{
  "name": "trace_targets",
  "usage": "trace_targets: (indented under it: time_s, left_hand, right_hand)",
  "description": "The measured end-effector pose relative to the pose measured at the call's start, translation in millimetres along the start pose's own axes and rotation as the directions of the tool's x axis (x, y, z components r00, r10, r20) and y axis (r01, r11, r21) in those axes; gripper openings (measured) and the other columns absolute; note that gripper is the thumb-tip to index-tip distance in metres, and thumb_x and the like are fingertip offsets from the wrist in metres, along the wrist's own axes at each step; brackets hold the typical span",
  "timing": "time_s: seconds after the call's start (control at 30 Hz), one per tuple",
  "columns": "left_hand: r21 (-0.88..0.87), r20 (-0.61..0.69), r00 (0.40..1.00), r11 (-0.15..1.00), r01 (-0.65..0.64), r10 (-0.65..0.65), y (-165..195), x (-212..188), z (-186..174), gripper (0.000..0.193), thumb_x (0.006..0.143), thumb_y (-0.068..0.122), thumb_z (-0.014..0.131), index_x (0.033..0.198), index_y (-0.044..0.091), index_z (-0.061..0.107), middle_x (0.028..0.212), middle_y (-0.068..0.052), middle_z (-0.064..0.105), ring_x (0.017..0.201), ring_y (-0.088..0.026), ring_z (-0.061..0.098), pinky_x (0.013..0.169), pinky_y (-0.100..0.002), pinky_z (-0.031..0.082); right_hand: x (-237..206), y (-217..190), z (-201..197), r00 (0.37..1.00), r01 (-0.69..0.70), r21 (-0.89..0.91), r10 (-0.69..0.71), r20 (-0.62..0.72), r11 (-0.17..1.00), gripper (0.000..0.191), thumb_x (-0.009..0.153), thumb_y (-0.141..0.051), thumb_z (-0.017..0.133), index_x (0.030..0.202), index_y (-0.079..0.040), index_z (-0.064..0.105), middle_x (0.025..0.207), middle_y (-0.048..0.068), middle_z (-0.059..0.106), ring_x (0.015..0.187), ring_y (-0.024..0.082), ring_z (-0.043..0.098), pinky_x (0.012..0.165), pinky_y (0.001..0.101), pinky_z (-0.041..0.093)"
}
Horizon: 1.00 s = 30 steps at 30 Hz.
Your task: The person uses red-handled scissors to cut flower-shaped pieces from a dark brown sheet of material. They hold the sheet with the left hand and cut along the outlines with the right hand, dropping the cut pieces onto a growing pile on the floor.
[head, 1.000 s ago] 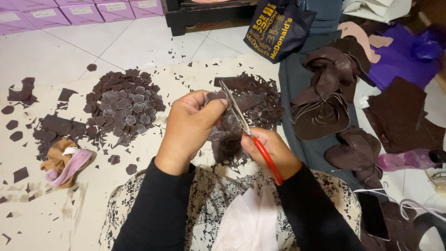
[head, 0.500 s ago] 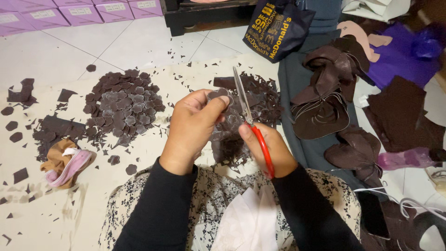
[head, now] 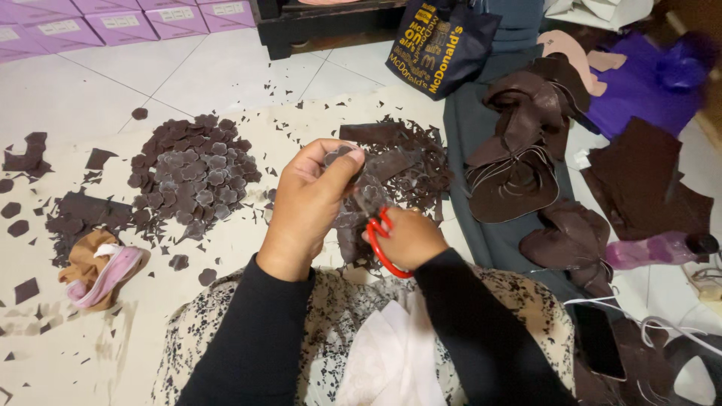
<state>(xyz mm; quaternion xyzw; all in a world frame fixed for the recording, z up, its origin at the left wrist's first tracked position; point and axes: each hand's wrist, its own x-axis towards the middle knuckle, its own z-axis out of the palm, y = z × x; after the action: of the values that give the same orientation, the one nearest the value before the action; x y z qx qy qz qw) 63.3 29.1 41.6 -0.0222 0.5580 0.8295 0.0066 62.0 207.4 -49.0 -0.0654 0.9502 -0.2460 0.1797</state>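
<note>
**Hand Positions During Cutting of a Dark Brown Fabric Piece**

Left hand (head: 312, 203): positioned at the centre of the frame, raised above the floor covering. The thumb and fingertips are pressed together, pinching the top of a small dark brown fabric piece (head: 353, 159). The remaining fingers are curled in close behind it.

Right hand (head: 410, 239): positioned just right of and below the left hand, almost touching it. The fingers are curled through the red handles of a pair of scissors (head: 382, 239). The blades point up toward the pinched fabric and are mostly hidden between the hands; whether they are apart or closed cannot be told.

Fabric piece: held in the air between both hands, at frame centre, above a scatter of dark offcuts (head: 410, 162).

Surroundings:
- A pile of cut flower-shaped pieces (head: 192, 180) lies left of centre on a pale sheet (head: 248, 120) covering the tiled floor.
- A bundled tan and pink cloth (head: 98, 271) lies at lower left.
- Larger brown leather-like pieces (head: 519, 165) rest on a grey cloth (head: 489, 240) at right.
- A dark carrier bag (head: 440, 41) stands at top centre.
- Purple fabric (head: 647, 83) lies at upper right.
</note>
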Motion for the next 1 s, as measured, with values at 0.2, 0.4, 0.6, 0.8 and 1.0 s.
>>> trace_targets:
  time_s: [0.2,0.4,0.6,0.8,1.0]
  left_hand:
    - [0.058,0.118,0.993,0.998,-0.009,0.002,4,-2,24,0.016,0.101,0.015,0.065,0.111,0.004,0.069,0.088,0.001,0.067,0.073,-0.006,0.06,0.061,-0.022,0.046]
    - [0.208,0.16,0.983,0.977,0.052,-0.086,0,43,13,0.023,0.099,0.01,0.059,0.12,0.005,0.066,0.098,-0.003,0.071,0.078,-0.01,0.068,0.062,-0.023,0.053]
    - [0.088,-0.009,0.976,0.972,0.219,-0.219,-28,83,-56,0.038,0.093,-0.001,0.055,0.13,0.005,0.059,0.113,-0.007,0.072,0.097,-0.013,0.071,0.078,-0.026,0.057]
    - [0.012,-0.035,0.968,0.969,0.249,-0.248,-48,123,-86,0.04,0.091,-0.003,0.056,0.13,0.005,0.058,0.117,-0.008,0.073,0.102,-0.013,0.072,0.081,-0.024,0.058]
    - [0.01,-0.021,0.957,0.957,0.289,-0.289,-57,140,-82,0.028,0.096,0.001,0.059,0.123,-0.003,0.06,0.111,-0.012,0.074,0.098,-0.015,0.074,0.069,-0.027,0.053]
  right_hand:
    - [34,21,54,0.992,-0.049,-0.074,0.057,0.114,0.996,0.05,0.087,-0.054,0.065,0.099,-0.006,0.071,0.102,0.021,0.072,0.098,0.039,0.069,0.088,0.046,0.053]
    - [48,26,67,0.986,-0.01,-0.195,0.042,0.161,0.981,0.061,0.08,-0.059,0.07,0.101,-0.001,0.074,0.107,0.023,0.071,0.103,0.039,0.068,0.091,0.0432,0.054]
    - [71,38,74,0.954,-0.2,-0.163,0.23,0.192,0.966,0.051,0.076,-0.05,0.073,0.102,-0.006,0.074,0.105,0.02,0.073,0.099,0.037,0.071,0.088,0.0448,0.056]
    - [108,17,98,0.985,-0.171,0.072,0.169,0.029,0.983,0.057,0.073,-0.041,0.081,0.114,-0.004,0.066,0.103,0.015,0.074,0.098,0.034,0.071,0.086,0.0437,0.055]
    - [135,17,121,0.975,-0.213,0.047,0.209,0.075,0.976,0.066,0.069,-0.041,0.084,0.117,-0.001,0.065,0.109,0.017,0.073,0.103,0.032,0.071,0.091,0.0425,0.055]
